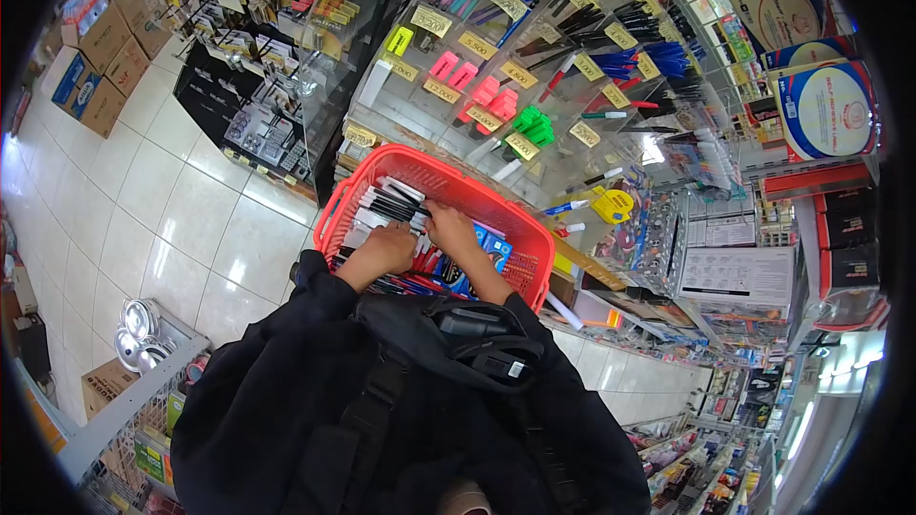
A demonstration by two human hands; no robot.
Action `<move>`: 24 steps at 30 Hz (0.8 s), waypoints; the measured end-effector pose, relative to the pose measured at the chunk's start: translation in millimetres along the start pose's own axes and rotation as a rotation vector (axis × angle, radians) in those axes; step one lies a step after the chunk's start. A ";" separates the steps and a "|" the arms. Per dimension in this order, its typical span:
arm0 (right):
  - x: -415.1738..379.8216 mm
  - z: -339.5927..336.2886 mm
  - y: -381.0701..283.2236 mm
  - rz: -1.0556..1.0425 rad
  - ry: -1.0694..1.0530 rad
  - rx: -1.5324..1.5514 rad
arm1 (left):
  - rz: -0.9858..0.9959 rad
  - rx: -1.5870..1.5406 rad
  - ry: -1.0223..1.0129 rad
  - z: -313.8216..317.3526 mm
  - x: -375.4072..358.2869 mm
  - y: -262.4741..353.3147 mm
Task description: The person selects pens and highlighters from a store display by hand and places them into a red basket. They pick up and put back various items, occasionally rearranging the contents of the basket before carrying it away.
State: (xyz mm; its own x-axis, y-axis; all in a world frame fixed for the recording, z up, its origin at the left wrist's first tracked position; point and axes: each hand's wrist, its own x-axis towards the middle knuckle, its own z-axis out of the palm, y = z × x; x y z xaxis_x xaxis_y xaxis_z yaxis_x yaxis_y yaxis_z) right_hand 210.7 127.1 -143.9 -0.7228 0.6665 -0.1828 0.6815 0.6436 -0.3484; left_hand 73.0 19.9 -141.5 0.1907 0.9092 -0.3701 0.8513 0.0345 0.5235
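A red plastic basket (520, 200) sits in front of my body, against the pen display. Inside it lie white-and-black markers (389, 200), red and blue pens (405, 283) and blue packs (489, 248). My left hand (389, 250) is in the basket over the markers, its fingers bent and partly hidden. Close beside it, my right hand (450, 229) reaches in at the far side of the markers, fingers curled down among them. What either hand grips is too small to make out.
Beyond the basket rises a display of pens and highlighters (491, 100) with price tags. Cardboard boxes (100, 100) stand on the tiled floor at the upper left. A metal rack (134, 391) is at the lower left. Notebooks (830, 110) hang at the right.
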 end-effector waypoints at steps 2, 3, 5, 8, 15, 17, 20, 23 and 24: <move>4.5 -2.0 -3.9 0.049 -0.082 -0.054 | 0.019 -0.007 0.000 1.2 0.8 -4.2; 5.4 0.8 -2.7 0.030 -0.073 -0.050 | 0.028 -0.013 0.000 1.9 0.8 -5.9; 7.1 7.2 2.2 -0.008 -0.057 -0.044 | 0.031 -0.011 0.004 3.1 1.4 -8.0; 3.8 7.9 5.9 -0.086 0.043 0.038 | 0.036 0.007 0.013 5.3 3.0 -8.9; -5.2 -16.0 4.6 -0.034 0.074 0.349 | 0.032 0.038 0.001 4.8 1.4 -6.9; -7.0 -8.6 11.9 -0.049 0.061 0.358 | 0.041 0.045 0.014 8.3 2.3 -6.6; -9.9 -6.7 8.1 0.023 -0.004 0.406 | 0.004 -0.016 -0.063 -2.3 -1.0 -2.0; -9.3 -5.7 7.8 0.064 -0.064 0.480 | 0.010 0.003 -0.066 -2.6 -0.6 -3.9; -8.2 -3.1 11.3 0.038 -0.095 0.509 | 0.011 0.003 -0.065 -2.3 -0.7 -4.3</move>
State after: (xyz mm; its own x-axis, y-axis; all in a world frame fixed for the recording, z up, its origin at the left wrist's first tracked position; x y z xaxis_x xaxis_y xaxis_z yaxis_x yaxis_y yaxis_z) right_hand 224.6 130.0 -143.4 -0.7219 0.6336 -0.2782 0.5823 0.3391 -0.7389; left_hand 68.1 20.0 -141.7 0.2311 0.8808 -0.4133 0.8506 0.0232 0.5252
